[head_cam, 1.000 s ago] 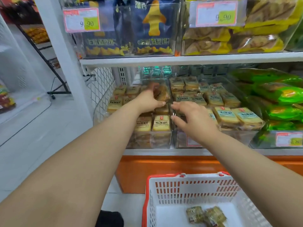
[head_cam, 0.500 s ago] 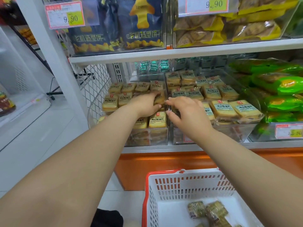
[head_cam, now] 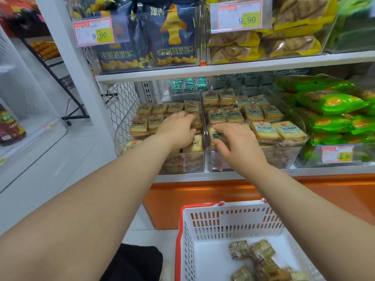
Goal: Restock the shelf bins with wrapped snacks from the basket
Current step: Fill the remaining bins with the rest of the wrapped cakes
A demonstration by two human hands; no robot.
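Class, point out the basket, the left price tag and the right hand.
basket (head_cam: 183, 230), head view, red rim.
left price tag (head_cam: 93, 32), head view, tag face.
right hand (head_cam: 237, 145), head view, back of hand.

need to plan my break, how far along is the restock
Mostly done: both clear bins look nearly full. In hand: the right hand pinches a packet at the right bin's front; the left hand rests on the left bin's stack. Left: a few packets in the basket.
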